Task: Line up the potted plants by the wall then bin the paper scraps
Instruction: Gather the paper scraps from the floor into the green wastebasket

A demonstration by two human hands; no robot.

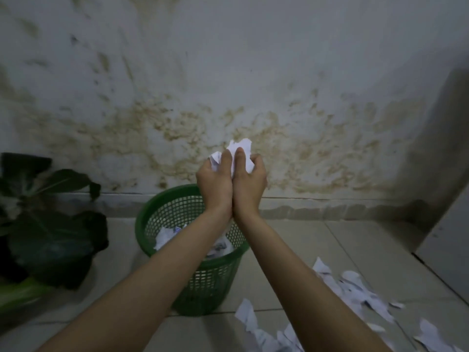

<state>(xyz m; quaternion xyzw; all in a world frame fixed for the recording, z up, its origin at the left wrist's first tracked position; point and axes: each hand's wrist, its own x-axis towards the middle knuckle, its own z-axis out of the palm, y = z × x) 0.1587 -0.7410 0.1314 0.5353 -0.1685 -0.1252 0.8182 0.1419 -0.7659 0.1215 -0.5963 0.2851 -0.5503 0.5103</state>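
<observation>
Plant point(50, 224) left of bin point(162, 207); scraps point(355, 295) right.

- The green mesh wastebasket point(162, 222) stands open-topped on the tiled floor point(291, 240), near the stained wall point(228, 72).
- Both forearms cross above its mouth, partly covering it.
- A dark-leaved potted plant point(50, 235) crowds the basket's left side.
- Torn paper scraps point(355, 293) litter the floor to the right; bare tile lies between them and the wall.
</observation>
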